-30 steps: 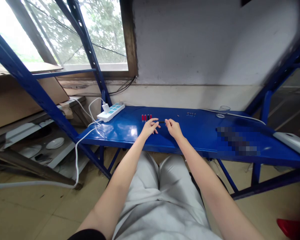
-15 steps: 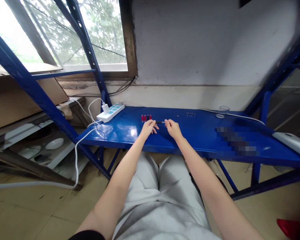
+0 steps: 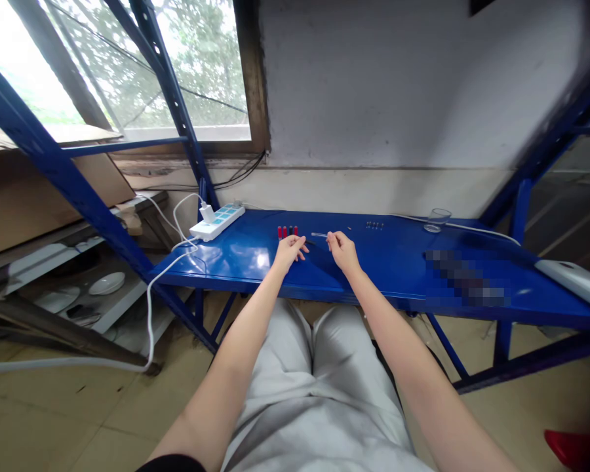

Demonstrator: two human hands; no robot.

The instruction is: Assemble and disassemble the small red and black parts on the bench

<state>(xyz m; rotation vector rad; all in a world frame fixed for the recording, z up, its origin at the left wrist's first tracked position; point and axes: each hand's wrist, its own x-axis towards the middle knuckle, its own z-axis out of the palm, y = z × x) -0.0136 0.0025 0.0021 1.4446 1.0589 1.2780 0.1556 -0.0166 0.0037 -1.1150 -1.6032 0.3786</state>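
Note:
My left hand (image 3: pixel 291 252) is closed in a pinch round a slim black pen-like stick (image 3: pixel 310 242), whose dark end sticks out to the right. In my right hand (image 3: pixel 341 250), closed as well, a slim clear tube (image 3: pixel 319 235) points left, its free end apart from the stick. Both hands are over the blue table (image 3: pixel 246 265). Just behind the left hand stand several small red and black pieces (image 3: pixel 284 232) in a row. Farther right, near the back, a row of tiny metallic pieces (image 3: pixel 374 225) sits on the table.
A white power strip (image 3: pixel 217 222) with a plug lies at the table's left end, its cable hanging down. A clear glass (image 3: pixel 437 221) stands at the back right. A blurred dark object (image 3: pixel 465 278) and a white object (image 3: pixel 575 283) lie on the right.
The clear tube has come away from the black stick. My right hand has shifted slightly right and the tube now sits higher; my left hand has barely moved.

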